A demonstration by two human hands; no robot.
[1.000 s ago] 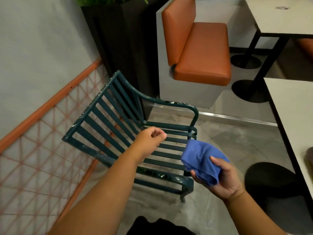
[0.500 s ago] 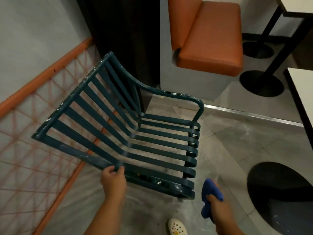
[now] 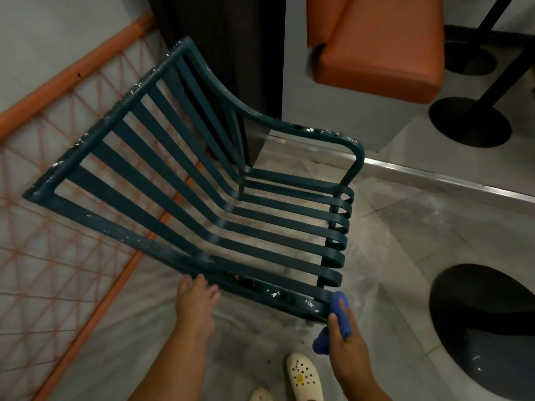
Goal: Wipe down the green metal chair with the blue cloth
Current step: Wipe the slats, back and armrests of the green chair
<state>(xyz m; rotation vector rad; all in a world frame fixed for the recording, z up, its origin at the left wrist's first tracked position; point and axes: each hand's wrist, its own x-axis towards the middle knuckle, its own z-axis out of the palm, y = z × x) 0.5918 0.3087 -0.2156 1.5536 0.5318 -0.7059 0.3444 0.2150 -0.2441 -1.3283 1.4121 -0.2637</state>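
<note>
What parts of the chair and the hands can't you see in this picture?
Only the head view is given.
- Green metal chair: its legs barely show; the seat slats hide them.
- Left hand: its fingertips curl under the near armrest, so the grip is hidden.
- Blue cloth: mostly bunched inside the right hand, against the armrest's front corner.
- Second shoe: cut off by the bottom edge.
- Table tops: outside the frame; only black bases show.

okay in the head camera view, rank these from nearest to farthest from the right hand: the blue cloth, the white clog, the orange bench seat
1. Blue cloth: gripped in the right hand, pressed against the chair's front corner.
2. White clog: on the floor just below and to the left of that hand.
3. Orange bench seat: far off, at the top of the view.
</note>
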